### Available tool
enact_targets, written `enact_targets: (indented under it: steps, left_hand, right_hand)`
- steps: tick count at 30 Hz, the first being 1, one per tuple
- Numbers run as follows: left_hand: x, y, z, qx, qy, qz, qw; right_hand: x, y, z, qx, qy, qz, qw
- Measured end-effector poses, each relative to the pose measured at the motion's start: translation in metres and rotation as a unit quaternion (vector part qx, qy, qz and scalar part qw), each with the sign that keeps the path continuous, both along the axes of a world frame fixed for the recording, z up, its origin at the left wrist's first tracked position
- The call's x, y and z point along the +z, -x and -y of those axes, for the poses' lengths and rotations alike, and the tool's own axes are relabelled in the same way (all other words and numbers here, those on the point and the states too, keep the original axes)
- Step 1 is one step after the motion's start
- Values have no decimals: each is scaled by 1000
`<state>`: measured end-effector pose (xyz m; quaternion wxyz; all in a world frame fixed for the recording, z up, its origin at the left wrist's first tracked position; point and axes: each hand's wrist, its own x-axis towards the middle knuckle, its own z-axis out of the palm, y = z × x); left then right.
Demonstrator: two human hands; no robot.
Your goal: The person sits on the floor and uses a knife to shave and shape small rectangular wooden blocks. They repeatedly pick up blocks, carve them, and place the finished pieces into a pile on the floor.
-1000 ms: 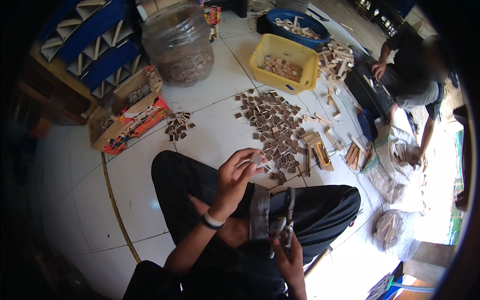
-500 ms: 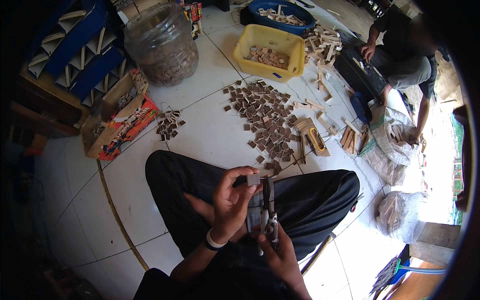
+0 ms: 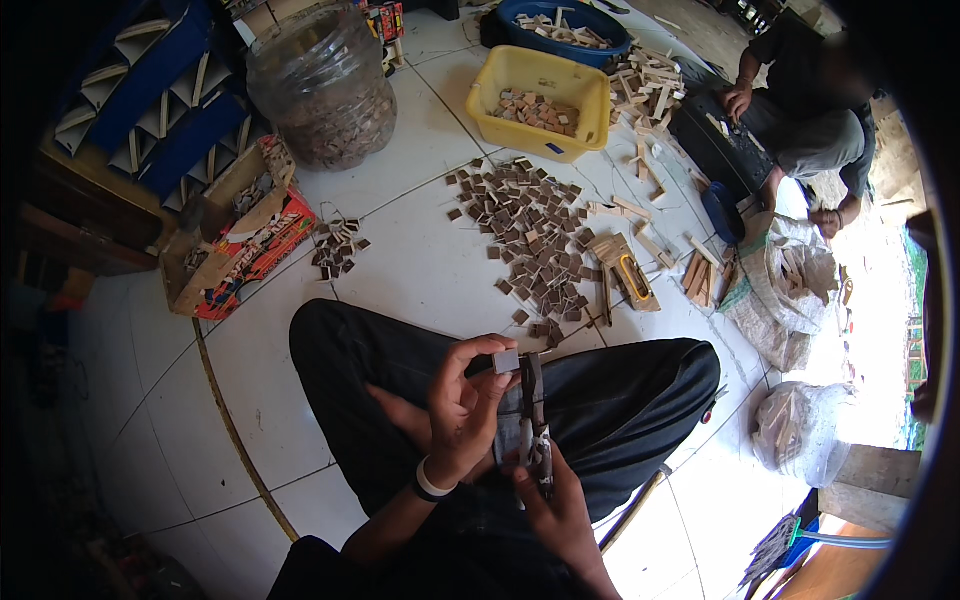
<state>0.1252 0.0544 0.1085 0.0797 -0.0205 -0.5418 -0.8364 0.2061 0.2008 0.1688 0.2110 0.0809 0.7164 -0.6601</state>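
My left hand (image 3: 463,412) pinches a small square brown tile (image 3: 506,361) between thumb and fingertips, above my crossed legs. A thin pin or wire appears to stick out from the tile's right side, too small to make out well. In my right hand (image 3: 560,503) is a pair of pliers (image 3: 533,392) with dark jaws and worn, pale-patched handles. The pliers point away from me, their jaws right beside the tile at the thin piece. Whether the jaws grip it I cannot tell. Many similar brown tiles (image 3: 535,235) lie spread on the floor beyond my knees.
A smaller tile heap (image 3: 338,250) lies by a red printed carton (image 3: 250,245). Farther off stand a clear plastic container (image 3: 320,100), a yellow tub (image 3: 540,143) and a blue basin (image 3: 515,20). At right, a co-worker (image 3: 810,110) sits near a white sack (image 3: 765,290).
The pliers have shifted slightly left, and their jaws and handles look closer together. My left hand stays put with the tile. The co-worker's lower hand has lifted away from the sack's opening.
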Motion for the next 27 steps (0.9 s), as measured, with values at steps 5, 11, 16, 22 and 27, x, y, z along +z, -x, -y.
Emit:
enact_targets:
  steps: [5, 11, 16, 22, 27]
  left_hand:
    - [-2, 0, -1, 6, -11, -8, 1000]
    - [-6, -3, -3, 19, -36, -2, 999]
    - [-10, -2, 1, 37, -16, -11, 999]
    - [-9, -1, 14, 86, 152, -58, 983]
    - [-6, 2, 21, 92, 242, -66, 964]
  right_hand:
    - [0, -2, 3, -16, -14, -20, 1000]
    - [-2, -3, -1, 26, -38, -15, 999]
    - [-10, -1, -5, 61, 64, 70, 994]
    - [-35, 6, 17, 36, -224, -169, 959]
    - [-44, 8, 19, 48, -312, -184, 931]
